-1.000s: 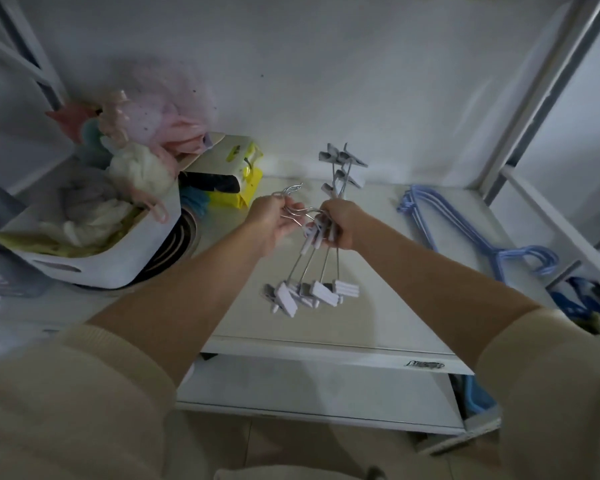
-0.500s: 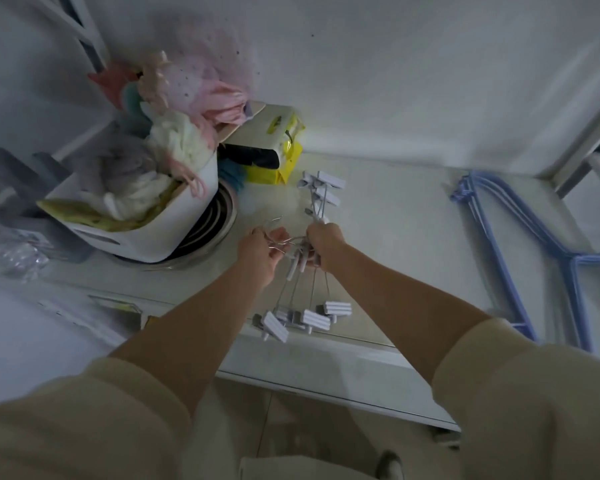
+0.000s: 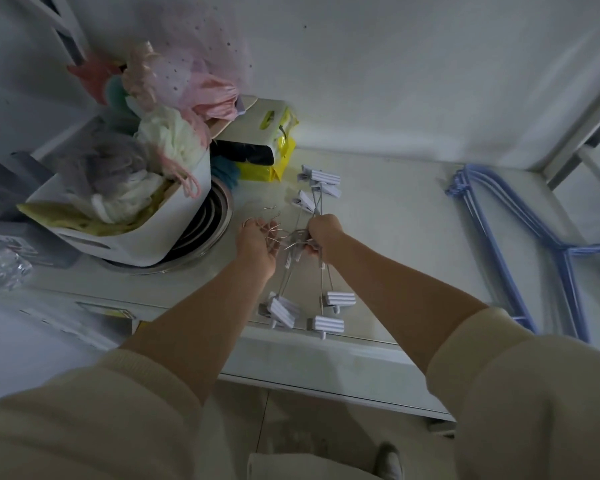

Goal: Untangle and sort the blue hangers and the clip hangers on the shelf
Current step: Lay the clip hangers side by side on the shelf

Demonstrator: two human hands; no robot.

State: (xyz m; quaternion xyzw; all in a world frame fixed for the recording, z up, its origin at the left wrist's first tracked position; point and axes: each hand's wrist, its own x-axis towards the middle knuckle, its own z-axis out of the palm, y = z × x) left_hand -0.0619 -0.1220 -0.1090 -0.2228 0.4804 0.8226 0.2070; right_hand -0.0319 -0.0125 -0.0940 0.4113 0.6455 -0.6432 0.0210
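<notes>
A bundle of metal clip hangers (image 3: 303, 271) with white clips lies low over the middle of the white shelf (image 3: 395, 237). My left hand (image 3: 257, 247) holds their wire hooks, fingers curled round them. My right hand (image 3: 323, 237) grips the metal bars at the bundle's middle. White clips stick out beyond my right hand toward the wall and near the shelf's front edge. A stack of blue hangers (image 3: 520, 244) lies flat on the shelf at the right, apart from both hands.
A white basket (image 3: 125, 233) piled with cloth and pink bags sits at the left on a round ribbed object (image 3: 208, 230). A white and yellow box (image 3: 264, 140) stands behind it by the wall. White shelf posts (image 3: 575, 98) rise at the right.
The view has tilted down and left. Both hands have lowered the clip hangers toward the shelf, and the clips near the front edge have spread apart.
</notes>
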